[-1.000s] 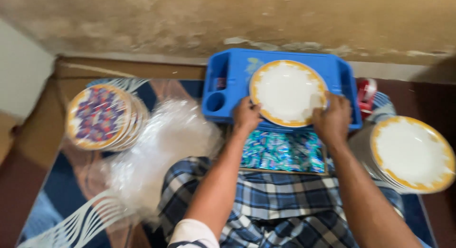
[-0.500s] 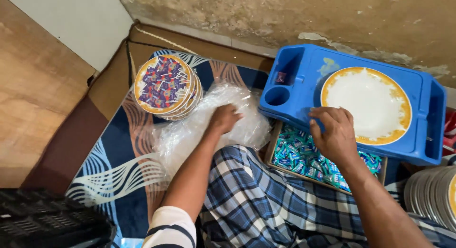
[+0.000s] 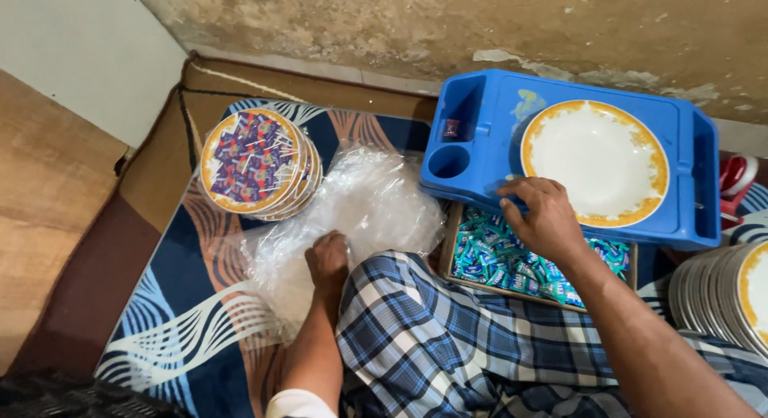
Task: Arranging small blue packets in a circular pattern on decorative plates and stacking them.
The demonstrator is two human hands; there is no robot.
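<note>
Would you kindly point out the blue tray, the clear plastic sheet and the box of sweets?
blue tray [image 3: 480, 106]: head view, bare upper left wall.
clear plastic sheet [image 3: 376, 198]: head view, crinkled middle.
box of sweets [image 3: 492, 258]: head view, wrapped sweets inside.

1. The left hand [image 3: 328, 262] lies palm-down on a heap of clear plastic wrap [image 3: 364, 202] spread over the patterned blue rug [image 3: 172, 306].
2. The right hand [image 3: 544, 218] rests on the near edge of a blue plastic tray [image 3: 688, 178], fingers curled over its rim.
3. A white plate with an orange rim [image 3: 596, 160] lies flat in the tray.
4. Below the tray sits a shallow box of blue-wrapped sweets [image 3: 500, 262], partly covered by the tray and the right hand.
5. A stack of plates [image 3: 258, 164] stands on the rug just beyond the wrap; the top one is heaped with purple-wrapped sweets.
6. Another stack of white plates [image 3: 724, 294] shows at the right edge.
7. A checked blue sarong [image 3: 448, 346] covers the person's lap.
</note>
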